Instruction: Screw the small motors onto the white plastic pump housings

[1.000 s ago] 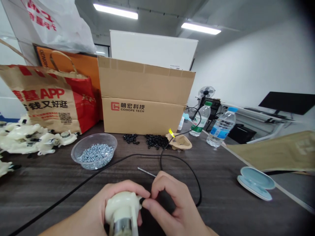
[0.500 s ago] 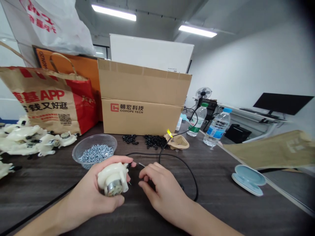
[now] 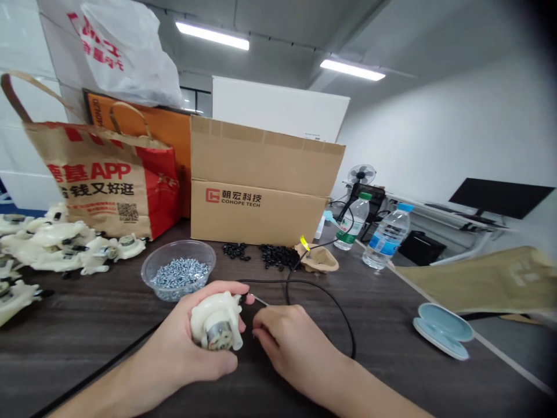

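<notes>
Housing [image 3: 211, 312], bottom-centre of the frame, is cupped in the left hand [image 3: 176, 345], probably to keep it steady. Right hand [image 3: 296, 339] is curled by the rod [image 3: 260, 300], can't tell if it's gripping anything. Screws [image 3: 180, 271] are in a bowl [image 3: 148, 277], likely so they don't scatter.

I hold one motor unit [image 3: 217, 322]; before the cardboard box [image 3: 287, 217], two piles of black pieces [image 3: 278, 256]; right of it, two bottles [image 3: 385, 239].
</notes>
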A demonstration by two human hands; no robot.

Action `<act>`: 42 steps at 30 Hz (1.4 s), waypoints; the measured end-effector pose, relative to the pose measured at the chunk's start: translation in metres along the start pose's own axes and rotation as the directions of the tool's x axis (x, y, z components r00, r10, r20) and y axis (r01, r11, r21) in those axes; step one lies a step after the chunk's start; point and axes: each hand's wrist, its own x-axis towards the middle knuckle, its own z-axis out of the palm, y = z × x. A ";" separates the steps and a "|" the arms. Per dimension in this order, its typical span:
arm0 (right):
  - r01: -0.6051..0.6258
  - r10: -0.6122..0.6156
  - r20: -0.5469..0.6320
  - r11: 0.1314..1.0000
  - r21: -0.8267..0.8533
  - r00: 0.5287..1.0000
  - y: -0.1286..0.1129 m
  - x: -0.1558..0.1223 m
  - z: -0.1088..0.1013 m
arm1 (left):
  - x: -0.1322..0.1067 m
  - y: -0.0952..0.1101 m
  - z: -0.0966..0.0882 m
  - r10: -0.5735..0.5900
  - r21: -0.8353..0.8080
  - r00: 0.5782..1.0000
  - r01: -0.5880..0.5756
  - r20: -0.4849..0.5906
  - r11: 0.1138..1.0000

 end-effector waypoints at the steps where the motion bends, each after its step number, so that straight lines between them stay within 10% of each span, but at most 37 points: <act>1: -0.003 0.003 0.001 1.000 -0.004 1.000 0.001 -0.004 -0.003 | -0.001 0.000 0.002 -0.017 -0.003 1.000 0.017 0.004 1.000; 21: 0.140 -0.150 0.046 0.976 0.167 0.988 0.007 -0.018 -0.006 | -0.003 -0.011 -0.001 -0.075 0.003 0.997 0.075 0.029 0.997; 29: 0.201 -0.175 -0.124 0.948 0.248 0.977 0.001 -0.023 -0.011 | -0.005 0.000 0.006 -0.133 -0.067 0.990 0.137 0.052 0.988; 34: 0.193 0.012 -0.326 0.787 0.586 0.945 -0.010 -0.029 -0.023 | -0.010 -0.014 0.007 -0.122 -0.082 0.986 0.132 0.118 0.988; 42: 0.172 0.086 -0.284 0.621 0.765 0.955 -0.013 -0.024 -0.022 | -0.016 -0.019 0.013 -0.187 -0.036 0.976 0.192 0.115 0.981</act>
